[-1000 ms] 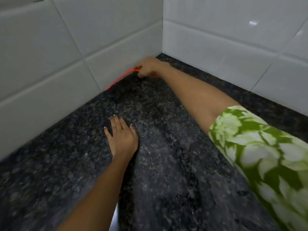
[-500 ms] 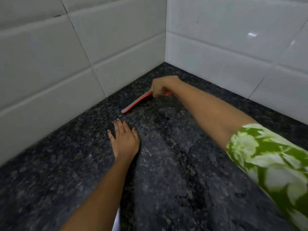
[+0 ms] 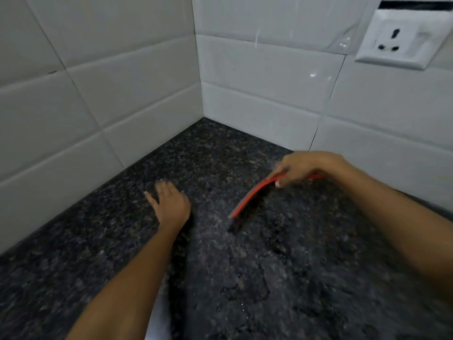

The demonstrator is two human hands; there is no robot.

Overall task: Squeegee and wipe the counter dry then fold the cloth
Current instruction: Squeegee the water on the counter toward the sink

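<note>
A red squeegee (image 3: 250, 196) with a dark blade rests its edge on the wet, dark speckled granite counter (image 3: 282, 278), slanting from upper right to lower left. My right hand (image 3: 304, 168) grips its handle from above, a little right of centre. My left hand (image 3: 169, 204) lies flat on the counter, fingers spread, to the left of the squeegee and apart from it. Streaks and patches of water show on the stone below the blade. No cloth is in view.
White tiled walls (image 3: 110, 94) meet in a corner behind the counter. A white wall socket (image 3: 397, 38) sits at the upper right above the counter. A pale strip (image 3: 157, 322) shows at the bottom edge under my left forearm.
My right hand has drawn the squeegee away from the left wall and the corner, toward me and to the right. My left hand stays flat in about the same place.
</note>
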